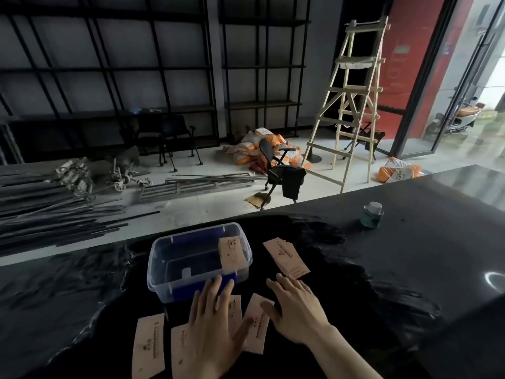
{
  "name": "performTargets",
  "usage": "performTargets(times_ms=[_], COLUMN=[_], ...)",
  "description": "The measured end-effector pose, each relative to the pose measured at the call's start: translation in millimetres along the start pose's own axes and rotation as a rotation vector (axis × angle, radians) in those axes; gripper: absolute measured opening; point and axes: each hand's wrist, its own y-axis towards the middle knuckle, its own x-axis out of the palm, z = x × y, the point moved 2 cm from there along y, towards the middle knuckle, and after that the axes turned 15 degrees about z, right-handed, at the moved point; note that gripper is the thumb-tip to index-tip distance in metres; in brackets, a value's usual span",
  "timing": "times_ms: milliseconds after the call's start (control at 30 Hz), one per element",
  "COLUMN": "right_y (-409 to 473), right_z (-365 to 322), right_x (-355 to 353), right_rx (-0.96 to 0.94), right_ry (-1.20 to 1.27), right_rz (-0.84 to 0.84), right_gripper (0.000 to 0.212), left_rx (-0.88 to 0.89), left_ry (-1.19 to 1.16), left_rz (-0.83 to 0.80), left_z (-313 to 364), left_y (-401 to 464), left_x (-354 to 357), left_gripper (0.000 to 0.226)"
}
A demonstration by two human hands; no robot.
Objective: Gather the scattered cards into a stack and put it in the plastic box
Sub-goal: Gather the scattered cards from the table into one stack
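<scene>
A clear plastic box point(161, 266) with blue latches stands on the dark table, one tan card point(231, 254) leaning inside its right end. Several tan cards lie scattered near me: one at the left point(149, 344), one under my left hand point(180, 348), one between my hands point(257, 321). A fanned group of cards point(287, 257) lies right of the box. My left hand point(211, 326) rests flat, fingers spread, on cards in front of the box. My right hand point(296, 310) lies flat with fingers apart, its thumb touching the middle card.
A small green bottle with a white cap point(371, 214) stands at the far right of the table point(410, 269). Beyond the table edge lie metal bars point(54, 214), an office chair point(284, 173), a wooden ladder point(352, 105) and orange sacks.
</scene>
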Motion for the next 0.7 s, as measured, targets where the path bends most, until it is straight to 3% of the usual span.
performTargets(times_ms=[33, 100, 167, 367, 500, 700], right_y=[-2.6, -5.1, -7.9, -6.4, 4.7, 9.6], right_z=[-0.5, -0.1, -2.1, -4.2, -12.6, -13.4], right_x=[3.8, 13.4, 22.6, 30.1, 26.0, 17.0], right_rx=[-0.023, -0.09, -0.15, -0.278, -0.389, -0.347], right_ry=[0.014, 0.011, 0.031, 0.027, -0.111, -0.131], right_rz=[-0.029, -0.057, -0.102, -0.2, -0.236, -0.232], right_gripper=[0.066, 0.063, 0.064, 0.07, 0.077, 0.082], left_rx=[-0.022, -0.04, -0.075, -0.172, -0.248, -0.326], left_ry=[-0.014, 0.002, 0.004, -0.079, -0.069, -0.049], left_rz=[-0.055, 0.01, -0.025, -0.056, -0.028, -0.057], left_z=[1.4, 0.0, -1.0, -17.9, -24.3, -30.8], left_y=[-4.8, -14.2, -22.8, -21.4, -15.4, -10.3], left_x=[1.7, 9.2, 17.9, 19.4, 10.1, -4.6], left_gripper=[0.09, 0.081, 0.075, 0.091, 0.093, 0.078])
